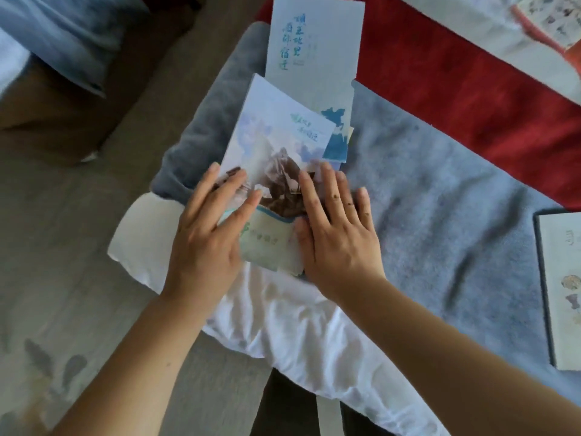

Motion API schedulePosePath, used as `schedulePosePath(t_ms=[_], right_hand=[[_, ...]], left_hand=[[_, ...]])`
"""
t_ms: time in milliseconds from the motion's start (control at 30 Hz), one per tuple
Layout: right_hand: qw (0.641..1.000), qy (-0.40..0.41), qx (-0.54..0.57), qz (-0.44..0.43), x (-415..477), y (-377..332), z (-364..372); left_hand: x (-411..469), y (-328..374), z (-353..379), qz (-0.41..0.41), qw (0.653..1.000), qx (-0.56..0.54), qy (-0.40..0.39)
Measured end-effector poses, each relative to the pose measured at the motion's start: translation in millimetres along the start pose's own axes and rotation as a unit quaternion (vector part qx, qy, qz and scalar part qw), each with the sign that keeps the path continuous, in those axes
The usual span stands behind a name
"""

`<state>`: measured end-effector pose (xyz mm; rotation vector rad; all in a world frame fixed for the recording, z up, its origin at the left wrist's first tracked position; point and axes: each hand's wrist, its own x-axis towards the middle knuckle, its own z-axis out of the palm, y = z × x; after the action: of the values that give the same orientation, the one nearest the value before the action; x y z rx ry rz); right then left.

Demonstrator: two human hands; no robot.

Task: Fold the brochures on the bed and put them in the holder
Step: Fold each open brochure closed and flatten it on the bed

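Note:
A brochure point(276, 143) with a mountain picture and pale sky lies on the grey blanket point(434, 215) at the corner of the bed. My left hand point(210, 234) presses flat on its lower left part, fingers straight. On its lower right part my right hand point(336, 234) lies flat with spread fingers. Under it, farther back, a white brochure point(314, 42) with blue brush lettering sticks out, with more sheets beneath. No holder is in view.
A red bed runner point(456, 89) crosses the bed behind the blanket. A dark-framed booklet point(562, 287) lies at the right edge. More printed paper point(553, 20) sits at the top right. White sheet point(283, 325) hangs at the bed corner; grey floor point(63, 247) lies left.

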<state>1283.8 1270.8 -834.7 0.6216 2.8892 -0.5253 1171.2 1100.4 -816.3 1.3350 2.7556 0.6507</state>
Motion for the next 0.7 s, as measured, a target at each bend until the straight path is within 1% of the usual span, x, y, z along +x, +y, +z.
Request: schedulePosePath(t_ms=[133, 300, 400, 533, 700], right_hand=[[0.999, 0.011, -0.025, 0.030, 31.3, 12.9, -11.7], [0.995, 0.006, -0.096, 0.020, 71.4, 36.7, -31.8], [0.994, 0.019, -0.107, 0.000, 95.4, 43.1, -38.1], [0.998, 0.007, -0.040, -0.038, 127.7, 53.6, -44.7], [0.991, 0.014, -0.085, -0.106, 161.2, 56.4, -56.5]], left_hand=[[1.1, -14.5, 7.2, 0.012, 1.000, -0.008, 0.015], [-2.0, -20.6, 13.9, 0.018, 1.000, -0.024, -0.006], [-0.4, -20.6, 16.5, 0.016, 0.998, -0.048, -0.030], [2.0, -21.8, 19.3, 0.020, 0.995, -0.070, -0.068], [2.2, -14.4, 25.3, -0.009, 0.996, -0.077, -0.050]])
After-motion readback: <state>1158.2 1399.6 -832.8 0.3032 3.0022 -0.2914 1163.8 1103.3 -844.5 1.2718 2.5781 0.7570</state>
